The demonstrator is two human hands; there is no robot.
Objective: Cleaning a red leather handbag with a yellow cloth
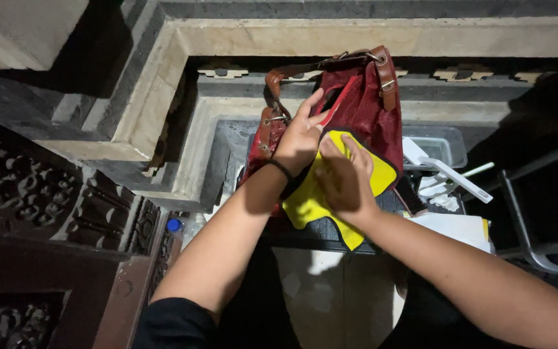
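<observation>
— Hands first: what is each one doing?

— The left hand [299, 139] is lying open, fingers spread, against the side of a dark red handbag [363, 110], apparently steadying it. The right hand [343, 181] is pressing flat on a yellow cloth [308, 203] with a dark edge, palm down, not gripping anything.

— Where is the cloth sitting?

— It is draping from the bag's front down over the edge of a dark worktop [311, 232], so the right hand seems to be holding it against the bag's surface.

— And the bag itself?

— It is standing upright on the worktop, its brown leather straps [330, 64] and buckles arching over the top. What is inside is not showing.

— Any other containers?

— A clear plastic box [444, 145] is sitting just beside the bag on the right; its contents are too dim to tell. White plastic pieces [450, 178] are lying in front of it, and a blue-capped bottle [174, 225] is resting lower left.
</observation>
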